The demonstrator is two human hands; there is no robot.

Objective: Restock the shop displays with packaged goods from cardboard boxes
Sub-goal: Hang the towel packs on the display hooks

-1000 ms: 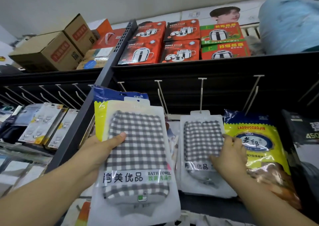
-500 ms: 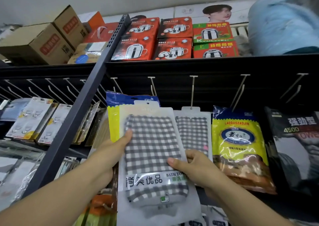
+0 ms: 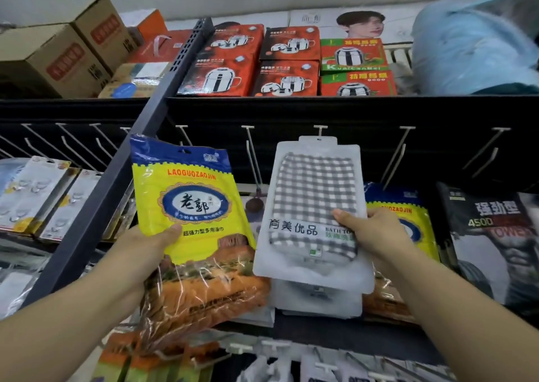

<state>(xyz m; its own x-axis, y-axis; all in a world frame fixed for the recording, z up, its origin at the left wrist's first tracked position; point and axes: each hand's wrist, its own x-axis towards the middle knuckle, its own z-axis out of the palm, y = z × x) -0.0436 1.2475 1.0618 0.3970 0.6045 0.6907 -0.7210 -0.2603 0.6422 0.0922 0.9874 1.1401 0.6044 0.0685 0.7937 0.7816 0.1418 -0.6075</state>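
Note:
My left hand [image 3: 148,246] grips a yellow and blue packet [image 3: 189,206] of orange cloths by its lower left edge, held up in front of the dark shelf post. My right hand [image 3: 370,233] pinches a white packet with a grey checked bath towel [image 3: 316,204], its top tab just under a white peg hook [image 3: 320,128]. A second checked towel packet [image 3: 318,303] hangs behind it, mostly hidden. Another yellow packet [image 3: 408,227] hangs to the right, partly covered by my right hand.
Several bare white peg hooks [image 3: 250,148] stick out of the black back panel. A black towel packet [image 3: 493,236] hangs far right. Clear hook packs [image 3: 38,195] hang at the left. Red pot boxes [image 3: 288,61] and cardboard boxes [image 3: 55,61] fill the top shelf.
The checked towel packet passed from my left hand to my right and moved right and up to the hook. My left hand now holds only the yellow packet.

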